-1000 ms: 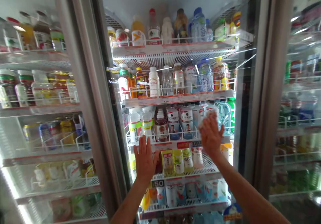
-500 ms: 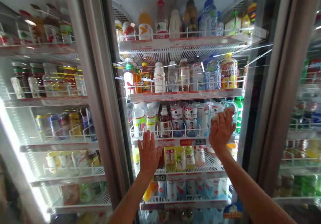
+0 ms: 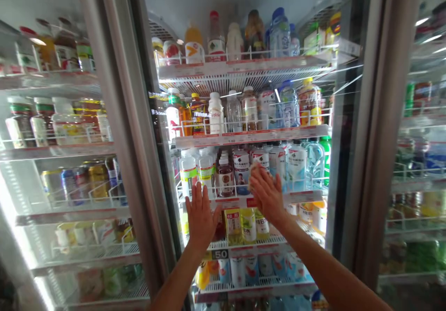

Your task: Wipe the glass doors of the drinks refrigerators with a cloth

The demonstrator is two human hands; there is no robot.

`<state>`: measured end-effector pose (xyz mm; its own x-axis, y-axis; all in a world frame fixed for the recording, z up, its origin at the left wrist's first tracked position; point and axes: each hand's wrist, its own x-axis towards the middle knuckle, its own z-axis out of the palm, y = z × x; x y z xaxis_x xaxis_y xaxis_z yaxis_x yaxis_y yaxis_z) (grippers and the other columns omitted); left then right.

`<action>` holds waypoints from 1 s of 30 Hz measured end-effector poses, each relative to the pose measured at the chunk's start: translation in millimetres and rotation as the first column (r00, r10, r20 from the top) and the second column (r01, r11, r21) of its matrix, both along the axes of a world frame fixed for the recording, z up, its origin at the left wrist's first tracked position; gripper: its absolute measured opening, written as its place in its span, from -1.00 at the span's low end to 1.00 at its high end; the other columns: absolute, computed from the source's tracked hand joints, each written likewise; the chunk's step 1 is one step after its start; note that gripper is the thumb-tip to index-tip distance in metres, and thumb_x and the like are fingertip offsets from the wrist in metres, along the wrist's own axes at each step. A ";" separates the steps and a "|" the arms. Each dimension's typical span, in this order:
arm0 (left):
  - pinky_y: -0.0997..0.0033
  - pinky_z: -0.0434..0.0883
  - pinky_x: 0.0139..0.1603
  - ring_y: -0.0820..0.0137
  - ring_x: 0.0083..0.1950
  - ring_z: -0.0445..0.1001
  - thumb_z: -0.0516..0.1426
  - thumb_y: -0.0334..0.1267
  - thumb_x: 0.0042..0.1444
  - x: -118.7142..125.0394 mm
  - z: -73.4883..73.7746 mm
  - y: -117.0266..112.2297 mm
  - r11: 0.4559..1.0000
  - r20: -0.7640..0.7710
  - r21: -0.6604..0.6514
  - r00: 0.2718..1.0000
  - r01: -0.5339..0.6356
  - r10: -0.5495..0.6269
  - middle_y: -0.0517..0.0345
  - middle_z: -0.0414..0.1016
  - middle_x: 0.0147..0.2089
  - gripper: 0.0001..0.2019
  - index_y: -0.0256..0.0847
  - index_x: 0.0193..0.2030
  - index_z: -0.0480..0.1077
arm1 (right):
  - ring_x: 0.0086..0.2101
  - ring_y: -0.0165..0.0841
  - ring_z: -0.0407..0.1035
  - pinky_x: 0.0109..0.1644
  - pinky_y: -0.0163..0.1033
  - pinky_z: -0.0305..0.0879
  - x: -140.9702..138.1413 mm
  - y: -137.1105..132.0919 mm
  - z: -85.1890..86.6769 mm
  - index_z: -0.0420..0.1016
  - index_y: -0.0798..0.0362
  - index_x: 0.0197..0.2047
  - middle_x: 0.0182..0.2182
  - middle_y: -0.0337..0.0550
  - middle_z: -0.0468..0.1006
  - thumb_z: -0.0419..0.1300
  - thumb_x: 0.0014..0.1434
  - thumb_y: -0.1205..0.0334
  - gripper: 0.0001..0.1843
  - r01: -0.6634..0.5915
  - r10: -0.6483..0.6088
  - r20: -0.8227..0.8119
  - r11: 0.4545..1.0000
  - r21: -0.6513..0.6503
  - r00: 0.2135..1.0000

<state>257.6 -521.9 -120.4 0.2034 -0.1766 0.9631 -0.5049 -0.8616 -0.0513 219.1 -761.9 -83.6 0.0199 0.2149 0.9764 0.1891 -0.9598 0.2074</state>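
Observation:
My left hand (image 3: 201,217) lies flat with its fingers stretched upward, seemingly against the glass door (image 3: 313,4) of a drinks fridge. It holds nothing. My right hand (image 3: 268,194) presses a pale, crumpled cloth (image 3: 254,168) to the same glass, its fingers over the cloth; most of the cloth is hidden beneath them. Behind the pane, a small dark bottle (image 3: 225,181) and a white-labelled bottle (image 3: 241,167) stand on the middle shelf between the two hands.
Metal door frames (image 3: 120,116) run up on the left and on the right (image 3: 379,130). Several shelves of bottles fill the fridge, with a shelf rail (image 3: 251,137) above my hands. Cans (image 3: 95,181) stand behind the left door.
My right hand has swept left across the glass with the cloth, from the right side to near the middle. My left hand stays flat in about the same place. The view has shifted slightly.

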 end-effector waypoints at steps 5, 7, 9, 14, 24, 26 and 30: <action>0.05 -0.11 0.37 0.26 0.43 -0.23 -0.02 -0.09 0.22 -0.5 -0.1 3.6 1.000 0.016 0.029 1.000 -0.006 0.005 -0.18 -0.07 0.38 -0.30 -0.25 0.38 -0.27 | 0.23 -0.25 0.06 0.31 0.09 -0.23 -3.3 -43.4 4.6 0.11 0.02 0.27 0.19 0.01 0.25 -0.05 0.24 0.25 -0.49 0.087 -0.121 0.115 0.960 0.268 0.986; 0.05 -0.12 0.37 0.25 0.43 -0.23 -0.02 -0.10 0.23 -0.8 -0.2 4.5 0.999 0.018 0.044 1.000 -0.004 0.003 -0.18 -0.07 0.38 -0.30 -0.26 0.38 -0.28 | 0.25 -0.21 0.03 0.29 0.12 -0.20 -3.5 -55.1 9.8 0.09 0.09 0.28 0.21 0.09 0.21 -0.11 0.26 0.23 -0.48 0.102 -0.194 0.160 0.886 0.453 0.968; 0.06 -0.13 0.37 0.26 0.43 -0.25 -0.02 -0.11 0.23 -1.1 -0.2 4.9 0.999 0.025 0.048 1.000 -0.006 0.005 -0.18 -0.08 0.38 -0.30 -0.28 0.38 -0.28 | 0.26 -0.23 0.00 0.30 0.09 -0.19 -3.5 -49.0 11.3 0.09 0.07 0.28 0.21 0.07 0.23 -0.09 0.26 0.24 -0.48 0.096 -0.168 0.146 0.909 0.406 0.975; 0.06 -0.16 0.38 0.27 0.43 -0.24 -0.01 -0.09 0.22 -3.2 2.4 7.5 0.998 0.054 0.054 0.998 -0.016 0.013 -0.19 -0.05 0.37 -0.30 -0.28 0.38 -0.25 | 0.23 -0.33 0.06 0.34 0.01 -0.27 -5.0 -42.6 9.6 0.17 -0.04 0.23 0.14 -0.10 0.35 -0.01 0.22 0.28 -0.51 0.062 -0.064 0.032 0.997 0.046 0.997; 0.01 -0.10 0.36 0.18 0.42 -0.19 0.00 -0.06 0.21 1.6 28.9 -13.3 0.999 0.136 0.046 0.991 -0.022 0.015 -0.22 -0.08 0.38 -0.27 -0.31 0.38 -0.27 | 0.25 -0.33 0.03 0.34 0.00 -0.24 -6.3 -47.2 21.9 0.16 -0.06 0.24 0.16 -0.11 0.32 -0.01 0.23 0.28 -0.50 0.077 -0.077 0.005 0.997 0.005 0.997; 0.00 -0.09 0.36 0.17 0.42 -0.18 0.00 -0.06 0.21 4.0 28.4 -16.8 0.999 0.127 0.035 0.992 -0.032 0.027 -0.22 -0.08 0.38 -0.27 -0.30 0.38 -0.28 | 0.24 -0.32 0.04 0.34 0.03 -0.26 -5.8 -46.7 27.3 0.16 -0.04 0.24 0.16 -0.10 0.32 -0.03 0.23 0.30 -0.50 0.087 -0.090 0.056 0.994 0.059 0.994; 0.01 -0.10 0.36 0.18 0.42 -0.20 0.00 -0.07 0.21 4.2 24.9 -19.0 0.999 0.125 0.028 0.992 -0.038 0.034 -0.22 -0.08 0.37 -0.27 -0.30 0.38 -0.28 | 0.26 -0.26 -0.01 0.31 0.09 -0.20 -0.2 -38.8 33.3 0.12 0.04 0.27 0.21 0.00 0.23 -0.07 0.25 0.30 -0.49 0.073 -0.140 0.195 0.946 0.316 0.971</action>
